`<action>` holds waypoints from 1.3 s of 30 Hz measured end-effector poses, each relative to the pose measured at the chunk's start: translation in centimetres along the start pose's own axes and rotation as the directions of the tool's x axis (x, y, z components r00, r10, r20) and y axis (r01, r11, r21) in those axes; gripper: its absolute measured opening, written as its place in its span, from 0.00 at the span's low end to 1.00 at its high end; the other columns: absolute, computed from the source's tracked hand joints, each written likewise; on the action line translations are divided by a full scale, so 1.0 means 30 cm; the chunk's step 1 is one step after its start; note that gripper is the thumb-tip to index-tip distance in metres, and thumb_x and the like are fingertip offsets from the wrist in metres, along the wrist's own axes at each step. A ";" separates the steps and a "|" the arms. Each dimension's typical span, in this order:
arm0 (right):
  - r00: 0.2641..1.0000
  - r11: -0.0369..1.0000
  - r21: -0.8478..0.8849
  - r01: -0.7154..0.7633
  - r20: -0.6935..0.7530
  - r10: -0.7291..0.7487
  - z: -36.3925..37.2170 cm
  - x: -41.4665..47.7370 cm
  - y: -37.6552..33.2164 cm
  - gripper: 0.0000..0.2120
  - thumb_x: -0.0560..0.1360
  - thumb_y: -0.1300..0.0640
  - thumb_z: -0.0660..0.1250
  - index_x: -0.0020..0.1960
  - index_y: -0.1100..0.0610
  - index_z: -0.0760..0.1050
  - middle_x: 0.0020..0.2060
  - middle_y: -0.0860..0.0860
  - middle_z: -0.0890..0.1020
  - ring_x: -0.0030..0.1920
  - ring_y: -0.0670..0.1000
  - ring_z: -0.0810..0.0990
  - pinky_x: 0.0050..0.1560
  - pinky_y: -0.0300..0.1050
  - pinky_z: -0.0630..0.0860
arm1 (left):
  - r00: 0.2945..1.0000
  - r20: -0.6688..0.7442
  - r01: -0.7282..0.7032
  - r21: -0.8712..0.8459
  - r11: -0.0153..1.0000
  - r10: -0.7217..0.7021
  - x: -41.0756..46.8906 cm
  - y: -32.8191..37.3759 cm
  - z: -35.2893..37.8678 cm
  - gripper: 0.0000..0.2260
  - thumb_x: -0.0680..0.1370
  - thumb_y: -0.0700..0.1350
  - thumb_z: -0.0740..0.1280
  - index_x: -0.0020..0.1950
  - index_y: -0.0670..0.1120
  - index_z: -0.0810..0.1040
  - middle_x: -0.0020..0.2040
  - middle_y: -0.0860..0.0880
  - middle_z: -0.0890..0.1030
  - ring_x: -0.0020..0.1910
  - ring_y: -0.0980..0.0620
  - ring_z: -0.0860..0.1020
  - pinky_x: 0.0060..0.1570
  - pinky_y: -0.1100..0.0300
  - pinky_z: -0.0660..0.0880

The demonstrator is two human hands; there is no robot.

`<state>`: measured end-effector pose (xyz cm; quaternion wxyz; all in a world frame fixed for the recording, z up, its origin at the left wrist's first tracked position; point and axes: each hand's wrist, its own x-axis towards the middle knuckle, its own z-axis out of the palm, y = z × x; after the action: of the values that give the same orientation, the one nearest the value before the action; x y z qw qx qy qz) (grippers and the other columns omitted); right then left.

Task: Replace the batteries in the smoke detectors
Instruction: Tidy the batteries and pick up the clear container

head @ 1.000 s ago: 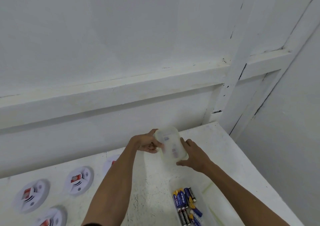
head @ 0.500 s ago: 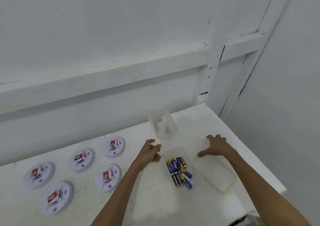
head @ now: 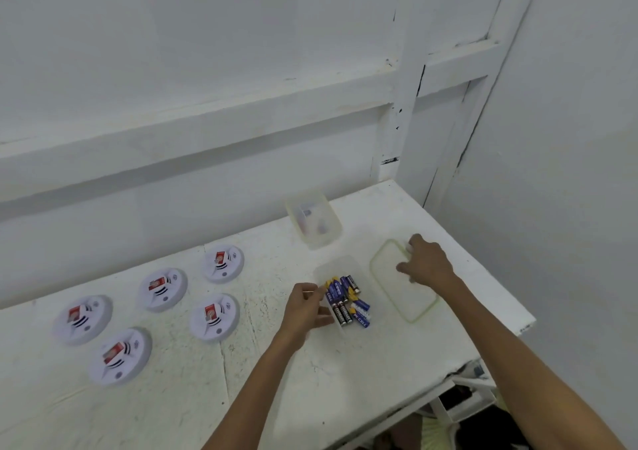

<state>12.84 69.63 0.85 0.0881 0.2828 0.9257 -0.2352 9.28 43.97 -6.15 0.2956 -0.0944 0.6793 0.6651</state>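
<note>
Several round white smoke detectors (head: 214,317) with red labels lie on the left half of the white table (head: 362,363). A clear box (head: 340,266) holding several blue and black batteries (head: 345,303) sits mid-table. My left hand (head: 303,308) grips the box's left wall between thumb and fingers. To the right of the box lies its flat green-rimmed lid (head: 409,299). My right hand (head: 426,263) rests on the lid, thumb on top and fingers curled at its far right corner.
A second clear box (head: 316,223) with a few small items inside stands behind the battery box, near the white wall. The table's right edge (head: 500,297) runs just past the lid. White shelving and dark clutter show below the front right corner.
The second clear box, held up in both hands a second ago, now stands at the back. My left hand moved onto the battery box and my right hand closed on the lid. The view dropped.
</note>
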 end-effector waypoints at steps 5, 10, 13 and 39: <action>0.972 0.964 -0.189 0.190 -0.105 -0.212 0.065 -0.204 -0.255 0.18 0.80 0.56 0.60 0.67 0.59 0.62 0.47 0.56 0.75 0.46 0.57 0.76 0.40 0.46 0.69 | 0.999 -0.028 0.039 -0.089 0.995 -0.041 -0.029 -0.004 0.025 0.18 0.85 0.55 0.59 0.62 0.41 0.76 0.59 0.38 0.80 0.43 0.45 0.81 0.36 0.55 0.81; 0.964 0.951 -0.182 0.249 -0.047 -0.261 0.236 -0.324 -0.364 0.22 0.81 0.42 0.57 0.65 0.59 0.67 0.54 0.56 0.79 0.55 0.55 0.77 0.45 0.45 0.71 | 1.000 0.003 0.020 -0.137 0.990 -0.019 -0.064 0.015 0.020 0.25 0.85 0.58 0.56 0.57 0.39 0.82 0.50 0.41 0.86 0.47 0.43 0.86 0.39 0.53 0.82; 0.962 0.951 -0.146 0.271 0.001 -0.273 0.259 -0.307 -0.361 0.15 0.82 0.50 0.58 0.61 0.60 0.71 0.55 0.55 0.77 0.57 0.55 0.76 0.47 0.45 0.72 | 1.000 0.016 -0.023 -0.089 0.996 0.025 -0.070 0.006 0.011 0.17 0.84 0.52 0.63 0.57 0.40 0.83 0.52 0.39 0.85 0.52 0.41 0.85 0.41 0.53 0.83; 0.999 0.949 0.315 0.021 0.036 -0.034 0.185 -0.093 -0.093 0.29 0.62 0.41 0.81 0.57 0.55 0.81 0.48 0.50 0.85 0.45 0.48 0.82 0.44 0.38 0.73 | 0.948 -0.205 -0.151 0.379 0.913 0.242 -0.046 -0.005 0.024 0.14 0.70 0.44 0.80 0.32 0.41 0.78 0.27 0.49 0.80 0.31 0.47 0.84 0.42 0.49 0.84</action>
<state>13.72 63.56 -2.09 0.0575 0.2753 0.8783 -0.3867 10.66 44.28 -5.52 0.1518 -0.0520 0.8267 0.5392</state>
